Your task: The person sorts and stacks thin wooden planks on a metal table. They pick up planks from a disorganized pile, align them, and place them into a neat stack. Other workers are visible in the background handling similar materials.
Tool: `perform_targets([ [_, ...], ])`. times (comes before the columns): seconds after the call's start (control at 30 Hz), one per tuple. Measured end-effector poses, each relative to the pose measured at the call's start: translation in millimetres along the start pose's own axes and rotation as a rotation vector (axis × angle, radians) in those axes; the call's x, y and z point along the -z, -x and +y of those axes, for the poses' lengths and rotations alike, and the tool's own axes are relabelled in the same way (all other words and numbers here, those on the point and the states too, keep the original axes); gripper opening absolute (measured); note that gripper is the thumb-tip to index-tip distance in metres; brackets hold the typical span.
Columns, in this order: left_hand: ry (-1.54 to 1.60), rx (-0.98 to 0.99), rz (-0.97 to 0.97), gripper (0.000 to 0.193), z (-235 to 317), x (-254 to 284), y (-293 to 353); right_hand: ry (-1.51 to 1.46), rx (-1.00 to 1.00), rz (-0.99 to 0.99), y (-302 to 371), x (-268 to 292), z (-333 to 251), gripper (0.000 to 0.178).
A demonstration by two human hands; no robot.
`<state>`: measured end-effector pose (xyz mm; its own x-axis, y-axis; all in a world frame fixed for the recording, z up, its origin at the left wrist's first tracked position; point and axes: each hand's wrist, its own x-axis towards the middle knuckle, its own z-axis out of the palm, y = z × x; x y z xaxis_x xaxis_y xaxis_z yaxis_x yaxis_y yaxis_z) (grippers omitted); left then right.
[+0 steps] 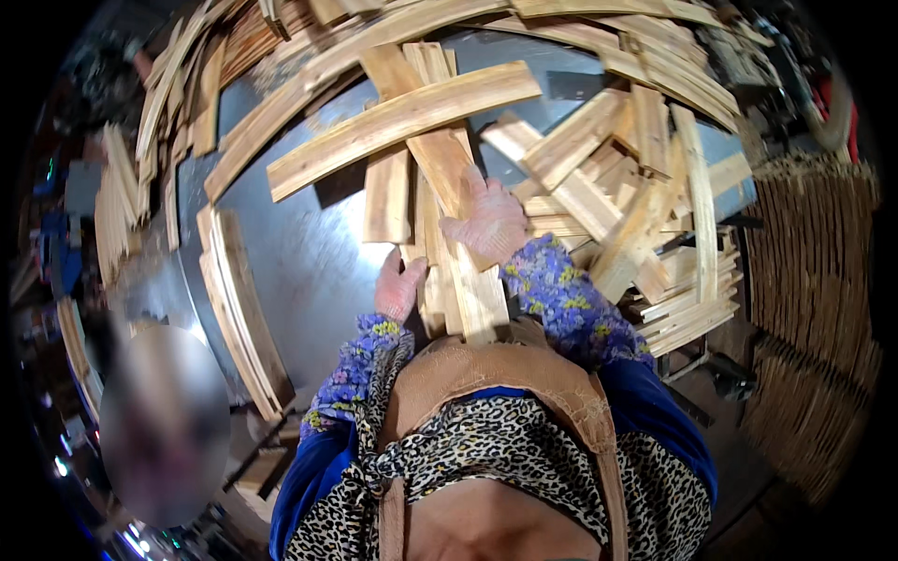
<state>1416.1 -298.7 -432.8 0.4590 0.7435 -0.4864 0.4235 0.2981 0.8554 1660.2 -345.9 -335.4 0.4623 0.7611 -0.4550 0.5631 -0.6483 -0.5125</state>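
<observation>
Both my hands wear pale pinkish gloves. My right hand (493,222) lies on a slanting wooden board (438,161), its thumb and fingers spread over the wood. My left hand (398,286) is at the near end of a short wooden board (386,201), thumb and forefinger apart. Between my hands, several narrow boards (458,294) lie lengthwise, overlapping, with their near ends close to my apron (496,369). Across the far part of these boards rests a long plank (402,126), tilted up to the right.
A grey metal tabletop (299,271) lies beneath the wood. A jumbled pile of short boards (589,187) is at the right, and a stack of long strips (238,309) stands along the left. More planks (374,42) line the far edge. Brown layered stacks (814,252) stand beyond the table's right side.
</observation>
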Motion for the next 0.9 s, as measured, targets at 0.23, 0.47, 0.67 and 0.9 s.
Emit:
perform_targets([
  [0.23,-0.749,-0.235,0.253,0.049,-37,141,22,-0.101,0.045,-0.069,-5,-78,-24,0.093],
  [0.47,-1.478,-0.213,0.321,0.089,11,248,-96,-0.153,-0.058,-0.125,-5,-78,-31,0.094],
  [0.67,-1.081,-0.103,0.082,0.072,40,226,-80,-0.637,-0.135,-0.224,7,-60,-40,0.08],
  [0.9,0.398,0.04,-0.132,0.085,4,156,10,0.039,0.321,-0.347,96,-176,-115,0.059],
])
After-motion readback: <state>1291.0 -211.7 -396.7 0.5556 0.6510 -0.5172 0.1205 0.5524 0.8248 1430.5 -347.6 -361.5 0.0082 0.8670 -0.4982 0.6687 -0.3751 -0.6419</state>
